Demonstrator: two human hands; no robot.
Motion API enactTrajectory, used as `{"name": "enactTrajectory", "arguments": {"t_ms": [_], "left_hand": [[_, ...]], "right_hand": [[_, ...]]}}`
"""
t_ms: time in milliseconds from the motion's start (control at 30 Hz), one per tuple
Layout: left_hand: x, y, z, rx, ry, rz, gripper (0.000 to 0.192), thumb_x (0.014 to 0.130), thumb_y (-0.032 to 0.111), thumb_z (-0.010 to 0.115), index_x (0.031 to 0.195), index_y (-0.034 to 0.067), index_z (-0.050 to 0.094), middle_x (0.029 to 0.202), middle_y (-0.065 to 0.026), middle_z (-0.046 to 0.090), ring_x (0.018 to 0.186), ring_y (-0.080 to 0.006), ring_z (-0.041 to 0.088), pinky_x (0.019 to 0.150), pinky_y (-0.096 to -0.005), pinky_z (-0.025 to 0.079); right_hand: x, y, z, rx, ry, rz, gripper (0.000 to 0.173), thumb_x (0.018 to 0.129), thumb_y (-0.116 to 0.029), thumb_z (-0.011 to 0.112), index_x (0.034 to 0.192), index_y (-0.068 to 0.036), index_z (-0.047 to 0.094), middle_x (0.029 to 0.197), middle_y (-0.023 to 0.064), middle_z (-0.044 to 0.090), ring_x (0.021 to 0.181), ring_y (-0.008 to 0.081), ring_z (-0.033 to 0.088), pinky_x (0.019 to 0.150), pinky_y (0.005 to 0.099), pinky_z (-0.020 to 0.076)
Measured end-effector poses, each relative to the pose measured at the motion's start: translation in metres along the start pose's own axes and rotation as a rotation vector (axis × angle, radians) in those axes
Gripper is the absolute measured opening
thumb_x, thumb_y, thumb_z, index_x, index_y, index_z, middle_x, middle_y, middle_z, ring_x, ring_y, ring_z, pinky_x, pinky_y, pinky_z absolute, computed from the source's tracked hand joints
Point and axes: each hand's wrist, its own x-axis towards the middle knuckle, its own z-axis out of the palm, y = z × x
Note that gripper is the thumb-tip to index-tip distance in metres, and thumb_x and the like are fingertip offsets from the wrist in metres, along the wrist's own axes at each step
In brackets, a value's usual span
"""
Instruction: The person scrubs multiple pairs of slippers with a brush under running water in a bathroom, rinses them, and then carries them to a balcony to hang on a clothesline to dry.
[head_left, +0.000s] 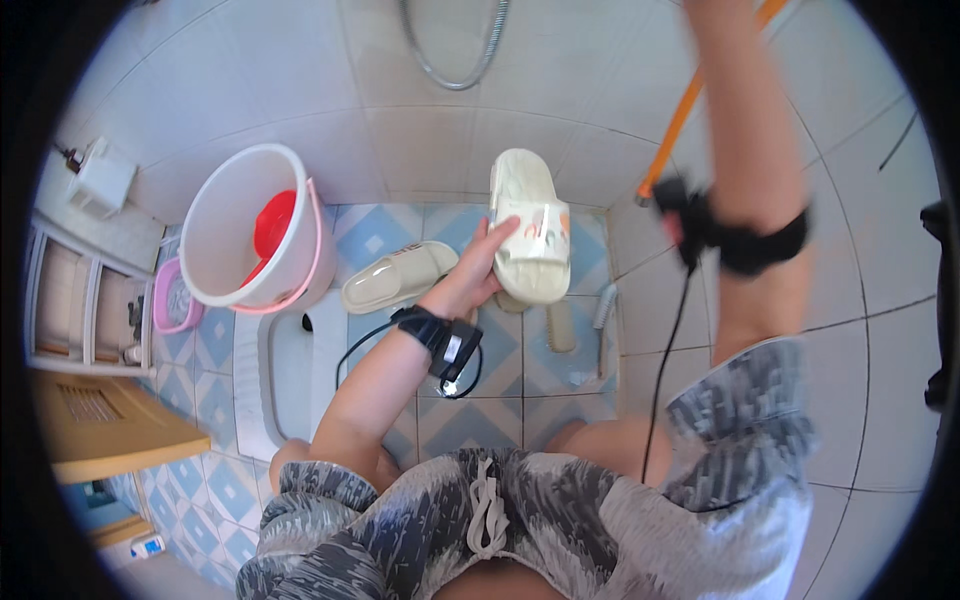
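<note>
My left hand (474, 274) grips a cream slide slipper (529, 225) by its left side, the thumb lying on the printed strap. The slipper is held above the tiled floor, toe end towards me. Its mate, a second cream slipper (401, 276), lies on the floor to the left of my hand. My right forearm (757, 165) is raised along the right wall, and the hand itself is beyond the top edge. An orange pipe or hose (679, 116) runs behind that forearm. A black strapped device with a cable is on each forearm.
A white bucket (319, 255) with a red ladle (274, 225) inside stands beside a squat toilet (251, 382). Below my left hand lie a beige brush (559, 327) and a white-bristled brush (604, 306). A metal shower hose (469, 79) hangs ahead; a pink basin (159, 300) is left.
</note>
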Motion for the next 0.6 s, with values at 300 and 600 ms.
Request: {"name": "enactTrajectory", "arguments": {"t_ms": [300, 600], "left_hand": [[-0.102, 0.000, -0.046, 0.238, 0.099, 0.296, 0.102, 0.080, 0.018, 0.072, 0.147, 0.006, -0.005, 0.144, -0.0189, 0.030, 0.128, -0.0260, 0.039, 0.102, -0.0380, 0.038], [-0.138, 0.077, -0.061, 0.845, 0.072, 0.557, 0.109, 0.065, 0.044, 0.080, 0.146, 0.004, 0.019, 0.147, -0.0175, 0.027, 0.135, -0.0293, 0.029, 0.112, -0.0418, 0.020]], "right_hand": [[-0.297, -0.081, 0.028, 1.370, -0.592, 2.065, 0.063, 0.080, -0.026, 0.071, 0.128, 0.004, 0.045, 0.118, 0.0152, 0.058, 0.109, 0.0245, 0.058, 0.093, 0.0361, 0.0460], [-0.284, -0.090, 0.080, 1.469, -0.788, 1.720, 0.060, 0.081, -0.027, 0.071, 0.122, 0.009, 0.048, 0.116, 0.0177, 0.059, 0.102, 0.0241, 0.062, 0.086, 0.0344, 0.0512]]}}
